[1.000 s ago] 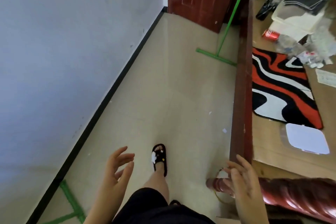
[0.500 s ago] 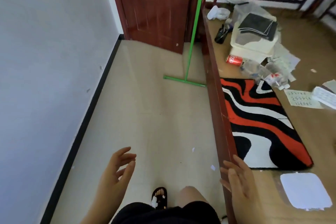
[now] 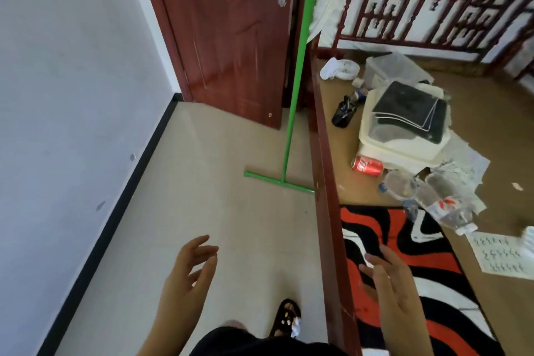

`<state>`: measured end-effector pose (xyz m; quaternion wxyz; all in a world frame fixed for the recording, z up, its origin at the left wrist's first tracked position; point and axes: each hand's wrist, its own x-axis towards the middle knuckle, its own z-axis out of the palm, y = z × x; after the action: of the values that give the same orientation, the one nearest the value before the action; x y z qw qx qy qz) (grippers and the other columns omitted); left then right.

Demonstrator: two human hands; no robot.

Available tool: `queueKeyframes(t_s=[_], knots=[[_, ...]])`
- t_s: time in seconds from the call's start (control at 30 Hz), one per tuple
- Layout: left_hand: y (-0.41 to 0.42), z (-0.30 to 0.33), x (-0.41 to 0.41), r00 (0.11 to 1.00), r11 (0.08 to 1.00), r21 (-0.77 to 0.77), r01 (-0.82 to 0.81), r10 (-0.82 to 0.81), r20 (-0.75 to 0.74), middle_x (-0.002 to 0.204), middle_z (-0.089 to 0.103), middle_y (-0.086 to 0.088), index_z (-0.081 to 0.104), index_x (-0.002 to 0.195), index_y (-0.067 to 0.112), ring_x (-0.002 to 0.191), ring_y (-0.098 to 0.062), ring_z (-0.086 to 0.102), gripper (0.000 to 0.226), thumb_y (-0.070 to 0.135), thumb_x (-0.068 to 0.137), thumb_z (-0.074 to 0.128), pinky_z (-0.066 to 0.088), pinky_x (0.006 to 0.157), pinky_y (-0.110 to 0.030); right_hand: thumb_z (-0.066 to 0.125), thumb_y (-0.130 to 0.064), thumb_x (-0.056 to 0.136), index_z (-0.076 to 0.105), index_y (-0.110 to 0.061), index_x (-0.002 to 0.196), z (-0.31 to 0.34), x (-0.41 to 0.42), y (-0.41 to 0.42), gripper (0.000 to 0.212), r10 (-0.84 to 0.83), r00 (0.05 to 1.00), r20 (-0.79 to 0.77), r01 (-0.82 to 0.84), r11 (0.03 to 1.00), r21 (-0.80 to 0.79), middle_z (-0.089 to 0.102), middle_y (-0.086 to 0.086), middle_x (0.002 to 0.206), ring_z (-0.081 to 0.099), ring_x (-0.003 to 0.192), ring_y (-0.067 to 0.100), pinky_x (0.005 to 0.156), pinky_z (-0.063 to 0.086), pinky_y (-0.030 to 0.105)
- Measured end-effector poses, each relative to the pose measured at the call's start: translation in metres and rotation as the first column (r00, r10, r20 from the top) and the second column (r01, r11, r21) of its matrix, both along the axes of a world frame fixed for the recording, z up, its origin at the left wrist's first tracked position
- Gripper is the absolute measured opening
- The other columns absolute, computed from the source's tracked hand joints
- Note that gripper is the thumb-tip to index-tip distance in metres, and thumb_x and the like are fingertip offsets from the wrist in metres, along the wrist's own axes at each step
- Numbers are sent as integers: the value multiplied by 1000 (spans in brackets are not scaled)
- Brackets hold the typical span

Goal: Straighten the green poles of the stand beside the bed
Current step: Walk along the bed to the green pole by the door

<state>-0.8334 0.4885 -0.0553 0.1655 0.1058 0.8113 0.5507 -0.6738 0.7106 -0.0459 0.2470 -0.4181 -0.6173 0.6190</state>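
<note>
Head view: both the left hand (image 3: 187,277) and right hand (image 3: 396,283) hang loose-fingered, holding nothing. The green pole (image 3: 297,66) stands at twelve o'clock, well apart; a careless tug could topple it against the door (image 3: 225,32).

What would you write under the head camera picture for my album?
Both empty hands, left hand and right hand, open, far from the green pole.

1 green pole (image 3: 297,66), 1 red can (image 3: 367,165), 2 empty hands (image 3: 187,274).
</note>
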Motion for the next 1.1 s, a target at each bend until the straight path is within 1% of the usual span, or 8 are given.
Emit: queueKeyframes(t_s=[0.1, 0.23, 0.33, 0.47, 0.57, 0.8, 0.9, 1.1], knots=[[43, 2, -29, 1000, 1000, 1, -1, 1, 27, 105, 62, 23, 49, 100, 44, 95, 4, 60, 35, 11, 86, 52, 45, 77, -19, 38, -13, 92, 42, -26, 121, 0, -36, 43, 32, 37, 999, 16, -37, 999, -39, 57, -9, 106, 56, 98, 8, 79, 44, 32], [93, 1, -76, 999, 999, -4, -42, 42, 29, 96, 69, 4, 51, 100, 41, 94, 3, 60, 32, 11, 87, 52, 46, 78, -21, 39, -10, 91, 44, -26, 117, -12, -80, 89, 31, 39, 999, 36, -36, 995, -90, 58, -6, 106, 57, 95, 9, 71, 48, 25], [131, -5, -118, 1000, 1000, -5, -12, 12, 19, 103, 63, 21, 50, 99, 41, 94, 3, 60, 34, 10, 86, 52, 45, 77, -19, 39, -7, 90, 43, -19, 123, -23, -116, 124, 35, 11, 999, 37, -8, 996, -85, 59, 4, 107, 61, 86, 5, 63, 55, 17], [178, -14, -189, 1000, 1000, -19, 22, -22, 8, 103, 62, 27, 51, 97, 43, 91, 4, 61, 37, 8, 86, 52, 48, 80, -25, 37, -2, 90, 36, -4, 132, -29, -189, 180, 42, -24, 999, 40, 28, 994, -105, 51, 22, 122, 56, 101, 33, 72, 50, 27], [218, -7, -259, 997, 998, -18, 62, -63, -46, 102, 64, 23, 52, 92, 52, 90, 2, 62, 45, 8, 86, 52, 49, 80, -28, 37, -1, 90, 35, -3, 131, -29, -248, 227, 41, -4, 997, 80, 10, 998, -69, 48, 26, 128, 51, 98, 33, 60, 53, 25], [294, 21, -378, 983, 994, 2, 112, -111, -143, 103, 62, 25, 49, 100, 44, 94, 2, 60, 34, 13, 86, 52, 47, 81, -26, 41, -17, 90, 43, -18, 125, 7, -363, 278, 35, -54, 998, -43, 57, 994, 96, 58, -2, 108, 58, 95, 11, 82, 51, 35], [322, 25, -404, 977, 990, -15, 138, -139, -162, 94, 68, 10, 48, 99, 44, 96, 4, 59, 34, 14, 86, 53, 47, 80, -22, 42, -21, 90, 44, -24, 125, 21, -401, 309, 34, -13, 999, -44, 19, 991, 130, 56, -12, 110, 57, 98, 5, 84, 49, 30], [409, 43, -438, 924, 948, -90, 306, -318, -213, 102, 60, 14, 42, 104, 46, 96, 5, 58, 35, 19, 86, 55, 47, 76, -4, 46, -29, 89, 37, -38, 122, 67, -482, 373, 35, 373, 928, -19, -355, 897, 264, 49, -20, 120, 49, 102, -7, 75, 43, 9]])
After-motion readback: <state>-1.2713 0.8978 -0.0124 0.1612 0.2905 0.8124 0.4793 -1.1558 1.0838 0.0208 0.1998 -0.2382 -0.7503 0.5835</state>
